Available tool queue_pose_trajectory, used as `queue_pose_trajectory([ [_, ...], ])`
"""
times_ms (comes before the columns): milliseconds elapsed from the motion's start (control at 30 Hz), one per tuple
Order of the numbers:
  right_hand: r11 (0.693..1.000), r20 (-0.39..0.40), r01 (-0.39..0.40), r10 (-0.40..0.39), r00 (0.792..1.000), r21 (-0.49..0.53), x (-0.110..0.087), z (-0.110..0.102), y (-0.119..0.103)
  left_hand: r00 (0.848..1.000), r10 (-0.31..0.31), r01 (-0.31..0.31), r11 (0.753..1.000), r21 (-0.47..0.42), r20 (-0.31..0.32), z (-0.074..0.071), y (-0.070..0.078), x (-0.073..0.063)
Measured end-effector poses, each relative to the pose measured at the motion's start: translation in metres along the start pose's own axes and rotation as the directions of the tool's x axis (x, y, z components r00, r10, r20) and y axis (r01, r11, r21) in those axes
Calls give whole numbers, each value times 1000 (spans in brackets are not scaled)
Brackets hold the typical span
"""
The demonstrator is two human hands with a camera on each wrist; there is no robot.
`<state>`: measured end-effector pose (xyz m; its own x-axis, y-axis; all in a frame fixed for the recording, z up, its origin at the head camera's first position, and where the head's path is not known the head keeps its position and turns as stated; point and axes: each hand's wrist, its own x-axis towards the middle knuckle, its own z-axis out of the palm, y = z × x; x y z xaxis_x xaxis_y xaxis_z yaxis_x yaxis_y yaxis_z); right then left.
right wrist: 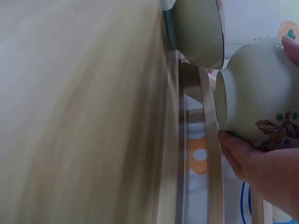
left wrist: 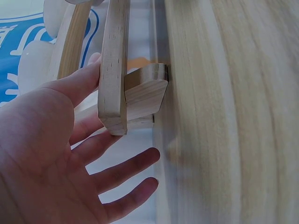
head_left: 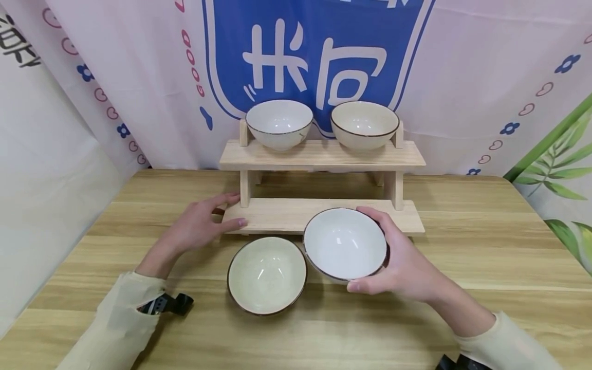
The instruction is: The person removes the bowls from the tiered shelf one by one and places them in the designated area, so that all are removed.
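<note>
My right hand grips a white bowl with a dark rim, thumb at its near side and fingers round the far side. Raised off the table, the bowl overlaps the lower tier's front edge in the head view. Its outside carries a leaf-and-berry pattern in the right wrist view. At the left end of a two-tier wooden stand, my left hand holds the lower board between thumb and fingers, other fingers spread. A cream bowl with a brown rim sits on the table between the hands.
On the upper tier stand a white bowl at left and a cream bowl at right. Behind the stand hangs a printed curtain. The wood-grain table extends on both sides.
</note>
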<state>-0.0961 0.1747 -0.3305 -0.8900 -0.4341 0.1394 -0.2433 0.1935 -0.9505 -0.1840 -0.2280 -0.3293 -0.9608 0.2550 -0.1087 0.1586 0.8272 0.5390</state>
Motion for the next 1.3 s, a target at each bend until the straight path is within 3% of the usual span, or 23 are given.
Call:
queue_pose_trajectory([
  [233,999,65,24,-22,998,-25,-10,-7,9,1000,12,-12,1000,8,-12,-1,0,-1],
  [500,999,139,-1,7,990,-39,-15,-7,14,1000,16,-16,1000,6,-12,0,-3,-1],
  [800,994,144,1,14,989,-105,-17,-8,20,1000,12,-12,1000,10,-11,1,-3,-1],
  [1300,993,176,-14,35,984,-119,-15,-12,25,1000,-4,4,1000,5,3,0,-1,0],
])
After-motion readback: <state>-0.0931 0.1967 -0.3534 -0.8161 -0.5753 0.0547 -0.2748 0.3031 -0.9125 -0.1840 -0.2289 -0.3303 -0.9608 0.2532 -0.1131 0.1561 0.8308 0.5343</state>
